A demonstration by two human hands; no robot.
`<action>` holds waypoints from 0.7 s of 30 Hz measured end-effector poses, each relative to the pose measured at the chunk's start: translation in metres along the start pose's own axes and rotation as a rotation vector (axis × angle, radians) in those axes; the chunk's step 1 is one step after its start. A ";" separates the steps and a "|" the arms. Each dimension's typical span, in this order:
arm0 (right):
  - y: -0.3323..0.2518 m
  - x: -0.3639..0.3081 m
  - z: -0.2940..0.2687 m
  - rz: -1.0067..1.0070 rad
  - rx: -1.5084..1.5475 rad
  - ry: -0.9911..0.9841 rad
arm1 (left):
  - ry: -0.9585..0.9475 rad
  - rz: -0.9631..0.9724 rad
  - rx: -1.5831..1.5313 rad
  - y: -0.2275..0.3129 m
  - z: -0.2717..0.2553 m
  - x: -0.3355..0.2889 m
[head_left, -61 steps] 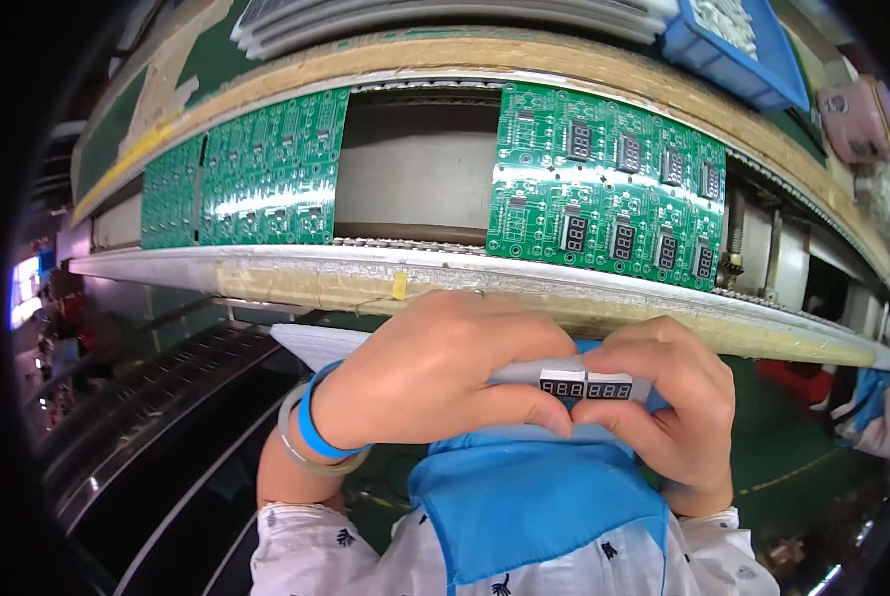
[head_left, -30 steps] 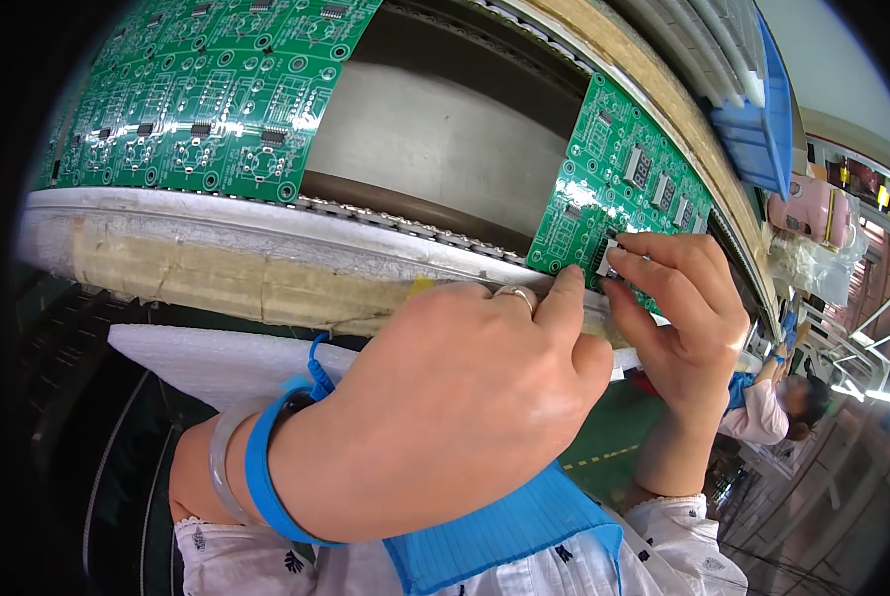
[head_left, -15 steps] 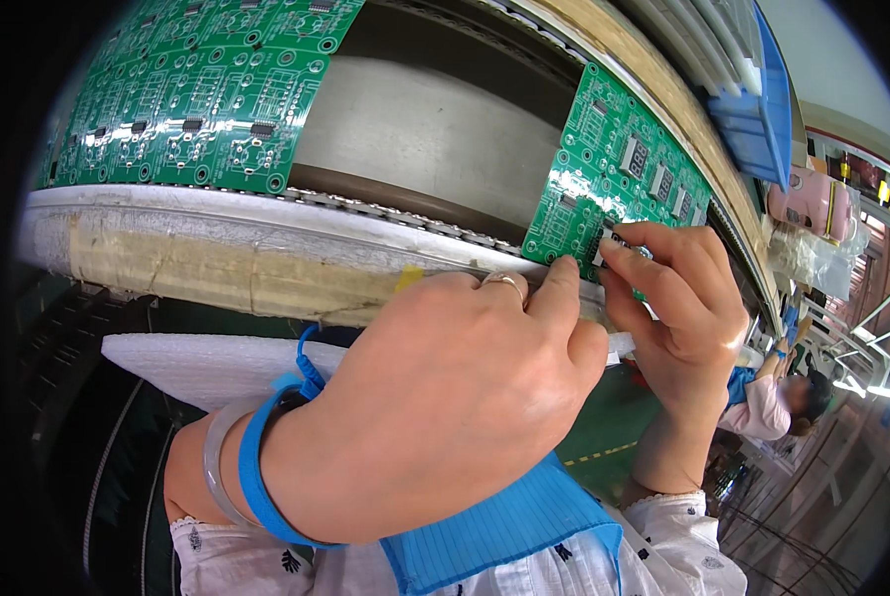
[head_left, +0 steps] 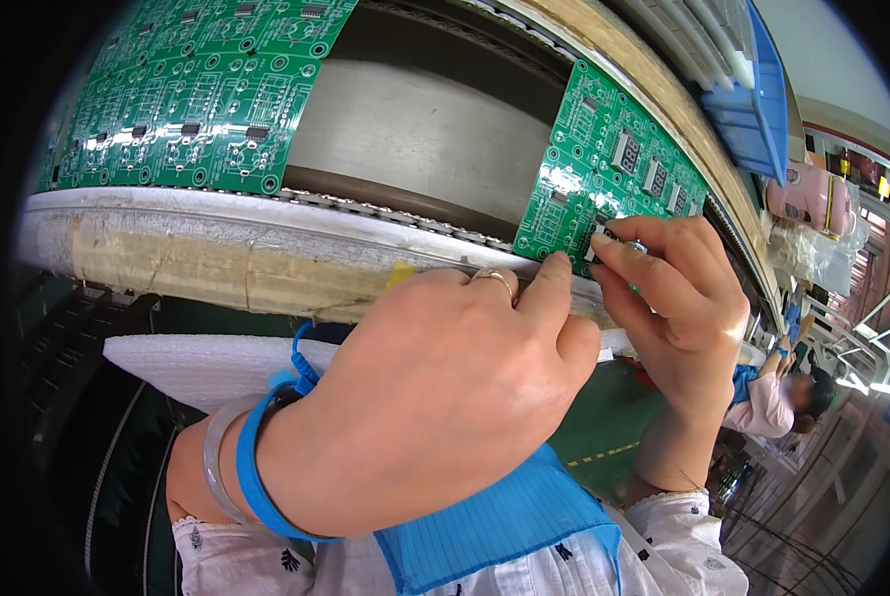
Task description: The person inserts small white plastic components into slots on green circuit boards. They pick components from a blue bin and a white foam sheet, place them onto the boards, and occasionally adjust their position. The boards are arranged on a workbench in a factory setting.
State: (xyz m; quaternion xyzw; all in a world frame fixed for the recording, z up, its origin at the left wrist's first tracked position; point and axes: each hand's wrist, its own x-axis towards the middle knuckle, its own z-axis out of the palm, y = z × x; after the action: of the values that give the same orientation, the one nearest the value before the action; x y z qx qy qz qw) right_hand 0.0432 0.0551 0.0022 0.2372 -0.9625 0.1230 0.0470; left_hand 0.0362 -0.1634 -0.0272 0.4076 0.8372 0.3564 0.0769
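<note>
Your right hand (head_left: 675,283), the nearer, pinches a display module (head_left: 594,244) narrowly at the near edge of the green circuit board (head_left: 552,171), its long axis apparently running toward the far edge. It lies just beyond the index fingertip of your left hand (head_left: 443,372), whose grip you can't tell. The module shows a white side; fingers hide most of its dark face.

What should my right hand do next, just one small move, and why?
I'd probably press the digit display gently down onto the green board, keeping it straight. The right hand has its fingertips on it, and the other displays on that board form a row to align with. The fingers partly cover it, so I can't tell whether it's fully seated.
</note>
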 end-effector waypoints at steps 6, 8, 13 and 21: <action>0.000 0.001 0.002 -0.003 0.003 0.010 | 0.002 0.000 -0.012 -0.001 -0.001 0.000; -0.003 0.000 0.002 0.025 -0.015 0.003 | 0.001 0.003 -0.013 -0.001 -0.002 0.000; 0.003 -0.004 0.007 0.006 0.044 0.053 | -0.015 0.004 -0.028 -0.003 0.000 -0.001; 0.008 -0.013 0.006 0.006 0.075 0.092 | 0.010 0.011 -0.012 0.000 -0.001 -0.002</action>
State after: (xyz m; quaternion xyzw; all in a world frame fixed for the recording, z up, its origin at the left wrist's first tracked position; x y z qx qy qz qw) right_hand 0.0513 0.0661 -0.0068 0.2300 -0.9548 0.1697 0.0819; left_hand 0.0366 -0.1657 -0.0268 0.4101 0.8332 0.3638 0.0730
